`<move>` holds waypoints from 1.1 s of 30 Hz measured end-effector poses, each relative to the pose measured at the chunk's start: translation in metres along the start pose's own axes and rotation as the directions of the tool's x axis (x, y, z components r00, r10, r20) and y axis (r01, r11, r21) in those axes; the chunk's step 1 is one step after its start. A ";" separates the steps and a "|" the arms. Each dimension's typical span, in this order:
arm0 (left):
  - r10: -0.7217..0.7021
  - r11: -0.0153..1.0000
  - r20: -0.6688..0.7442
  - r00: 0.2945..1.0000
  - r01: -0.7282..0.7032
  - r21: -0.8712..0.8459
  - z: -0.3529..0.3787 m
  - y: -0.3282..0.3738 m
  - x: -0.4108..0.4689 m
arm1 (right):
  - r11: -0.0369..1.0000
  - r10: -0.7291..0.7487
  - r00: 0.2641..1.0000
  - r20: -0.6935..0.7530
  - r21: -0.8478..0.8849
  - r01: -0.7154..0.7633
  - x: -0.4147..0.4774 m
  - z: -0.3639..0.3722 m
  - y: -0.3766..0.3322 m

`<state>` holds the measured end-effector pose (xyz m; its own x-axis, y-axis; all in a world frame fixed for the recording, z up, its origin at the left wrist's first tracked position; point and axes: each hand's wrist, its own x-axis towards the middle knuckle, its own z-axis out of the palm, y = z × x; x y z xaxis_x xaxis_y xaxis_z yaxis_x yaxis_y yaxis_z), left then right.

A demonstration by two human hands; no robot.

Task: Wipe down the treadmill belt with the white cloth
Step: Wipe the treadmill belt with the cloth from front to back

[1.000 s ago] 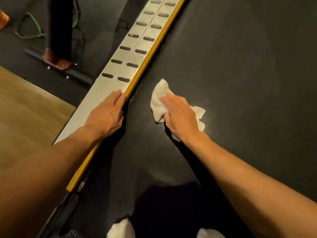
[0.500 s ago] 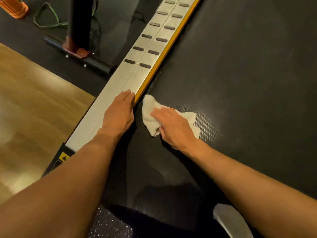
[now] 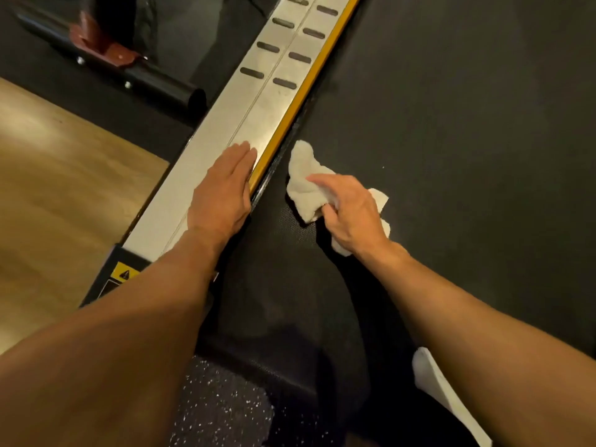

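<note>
1. Our right grip (image 3: 351, 214) is clenched round the white cloth (image 3: 303, 185), with the forefinger laid along the top. Our left grip (image 3: 222, 191) is released, palm flat on the metal side rail (image 3: 258, 114), grasping nothing.
2. We see the white cloth bunched on the treadmill belt (image 3: 451, 124), at about 11 o'clock from the right grip. It sits just beside the belt's 9 o'clock edge and is not touching the yellow strip (image 3: 292, 119) that borders the rail.
3. First risk: the loose tip of the cloth points toward the dark gap between the belt and the yellow strip. We judge that a stroke pushed further toward 9 o'clock could tuck the tip into that gap and snag it.
4. Second risk: only a small patch of the wadded cloth meets the belt. Unless we spread it flatter, the broad dark stretch from 1 to 3 o'clock could end up streaked or missed.
5. Third risk: we seem to lean on the left grip, and the metal looks smooth. A slip toward 3 o'clock would take the palm off the rail and over the strip's edge. A hard push might also make the belt creep, and we cannot tell whether it is locked.
6. Writing: the only label we find is a yellow warning label (image 3: 124, 274) with a black triangle, at 8 o'clock in the view on the rail's black end. The print beneath it is too small to read. We see no brand name on the belt, rail or cloth.
</note>
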<state>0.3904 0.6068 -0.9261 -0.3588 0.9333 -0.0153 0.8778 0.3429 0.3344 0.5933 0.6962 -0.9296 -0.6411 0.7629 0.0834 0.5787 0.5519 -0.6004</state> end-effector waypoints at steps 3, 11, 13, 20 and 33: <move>0.020 1.000 -0.004 1.000 -0.019 0.010 -0.001 -0.001 0.000 | 0.995 0.070 0.996 -0.061 -0.067 -0.074 0.018 0.002 0.000; 0.011 0.997 0.022 1.000 -0.013 0.072 -0.001 0.000 0.001 | 0.995 -0.103 0.994 0.039 0.006 0.103 -0.032 0.012 -0.025; 0.020 0.998 0.018 1.000 -0.021 0.067 0.000 0.000 0.000 | 1.000 0.004 0.998 -0.059 0.007 -0.004 -0.026 0.006 -0.019; 0.013 0.998 0.033 0.999 -0.015 0.062 0.000 -0.004 0.000 | 0.976 0.158 0.987 -0.041 -0.142 -0.163 -0.008 0.016 -0.032; 0.033 0.998 -0.041 0.999 -0.030 0.060 0.001 0.001 0.001 | 0.979 0.167 0.974 -0.153 -0.087 -0.182 0.002 0.009 -0.022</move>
<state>0.3914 0.6080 -0.9270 -0.3425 0.9389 0.0342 0.9057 0.3202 0.2779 0.5752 0.6826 -0.9234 -0.4506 0.8868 0.1028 0.7273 0.4314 -0.5338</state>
